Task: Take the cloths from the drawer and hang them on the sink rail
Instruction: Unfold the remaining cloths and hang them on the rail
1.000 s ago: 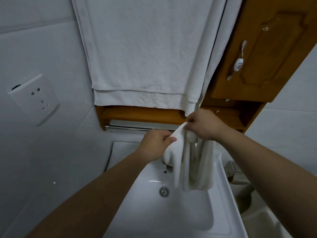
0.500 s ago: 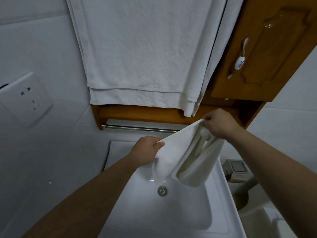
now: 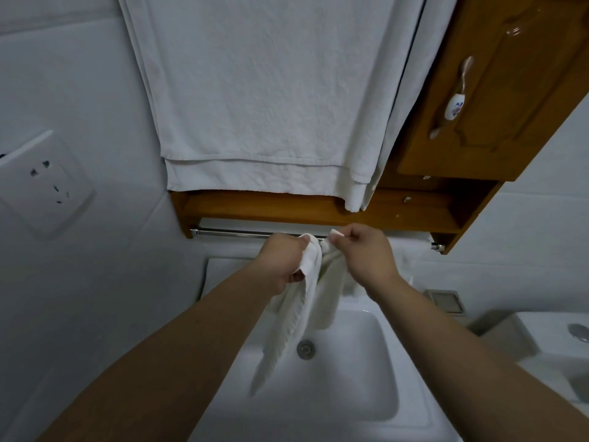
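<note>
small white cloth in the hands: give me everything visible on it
The cloth is white and soft, with a faintly ribbed, towel-like weave. It is bunched, not spread out. The left hand grips one upper edge and the right hand pinches another, with a corner poking out above its fingertips. Both hold it close to the chrome rail; whether it touches the rail cannot be told. Two folds hang down over the sink, the longer tail ending left of the drain.
</note>
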A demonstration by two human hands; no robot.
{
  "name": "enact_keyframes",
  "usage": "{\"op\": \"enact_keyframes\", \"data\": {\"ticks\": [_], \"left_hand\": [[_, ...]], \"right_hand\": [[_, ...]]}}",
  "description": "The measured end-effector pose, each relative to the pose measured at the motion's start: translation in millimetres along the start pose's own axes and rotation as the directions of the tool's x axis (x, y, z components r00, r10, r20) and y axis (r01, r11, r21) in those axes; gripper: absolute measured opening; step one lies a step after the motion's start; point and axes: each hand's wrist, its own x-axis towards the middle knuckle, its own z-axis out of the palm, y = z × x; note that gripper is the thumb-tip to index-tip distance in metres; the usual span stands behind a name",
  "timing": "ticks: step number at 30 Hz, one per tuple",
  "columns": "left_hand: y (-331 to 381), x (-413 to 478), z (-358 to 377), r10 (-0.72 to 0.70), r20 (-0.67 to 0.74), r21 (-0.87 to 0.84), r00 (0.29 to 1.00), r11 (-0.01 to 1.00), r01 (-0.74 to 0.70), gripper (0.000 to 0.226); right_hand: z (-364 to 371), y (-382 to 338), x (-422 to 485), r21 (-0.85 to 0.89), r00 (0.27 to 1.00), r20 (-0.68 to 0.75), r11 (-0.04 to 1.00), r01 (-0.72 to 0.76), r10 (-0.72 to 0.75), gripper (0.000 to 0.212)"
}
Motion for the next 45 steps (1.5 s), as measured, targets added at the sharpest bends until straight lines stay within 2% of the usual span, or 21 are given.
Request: {"op": "enact_keyframes", "data": {"ticks": [4,9,12,16,22,26,29,33,35,37,39,41,43,45], "left_hand": [[-5,0,4,-0.020,-0.016,-0.067,1.000,0.998,0.019,0.022],[-1,-9,7,-0.048,-0.018,-0.179,0.999,0.983,0.044,0.008],[-1,-12,8,-0.057,-0.008,-0.220,0.998,0.974,0.054,0.016],[-4,-10,5,-0.087,0.004,-0.166,0.996,0.982,0.087,0.014],[-2,-9,5,-0.117,0.063,-0.125,0.991,0.984,0.124,0.017],[-1,-11,4,-0.137,0.122,-0.100,0.983,0.984,0.150,0.023],[-1,-13,3,-0.162,0.145,-0.076,0.976,0.982,0.175,0.024],[-1,-11,0,-0.187,0.170,-0.072,0.968,0.977,0.201,0.018],[-1,-9,-2,-0.182,0.165,-0.089,0.969,0.976,0.198,0.019],[0,-9,-3,-0.191,0.181,-0.105,0.965,0.972,0.212,0.021],[-1,-10,-4,-0.204,0.192,-0.119,0.960,0.966,0.229,0.018],[-1,-10,-5,-0.199,0.192,-0.116,0.961,0.968,0.223,0.016],[-3,-10,-6,-0.174,0.198,-0.003,0.965,0.984,0.178,0.015],[-4,-15,-8,-0.153,0.225,0.108,0.962,0.985,0.131,0.015]], "right_hand": [[14,2,-14,-0.065,0.993,-0.003,0.991,0.120,-0.121,0.024],[25,1,-23,-0.108,0.973,-0.119,0.976,0.187,-0.200,0.019],[30,3,-27,-0.100,0.967,-0.097,0.969,0.228,-0.237,0.017],[30,10,-35,-0.132,0.936,-0.056,0.932,0.337,-0.347,0.016],[31,18,-41,-0.340,0.828,-0.087,0.798,0.497,-0.553,0.019],[25,34,-39,-0.412,0.788,-0.047,0.730,0.545,-0.614,0.030],[23,43,-40,-0.430,0.760,-0.015,0.690,0.582,-0.650,0.030],[19,48,-38,-0.386,0.783,0.046,0.711,0.587,-0.621,0.026],[16,51,-36,-0.347,0.831,0.153,0.758,0.552,-0.535,0.043],[15,54,-35,-0.307,0.845,0.226,0.788,0.534,-0.485,0.056],[15,59,-33,-0.264,0.832,0.196,0.789,0.555,-0.519,0.050],[16,60,-30,-0.207,0.851,0.156,0.826,0.524,-0.501,0.039],[13,57,-26,-0.099,0.900,0.134,0.898,0.428,-0.414,0.021],[8,51,-22,0.016,0.944,0.138,0.954,0.301,-0.300,0.013]]}}
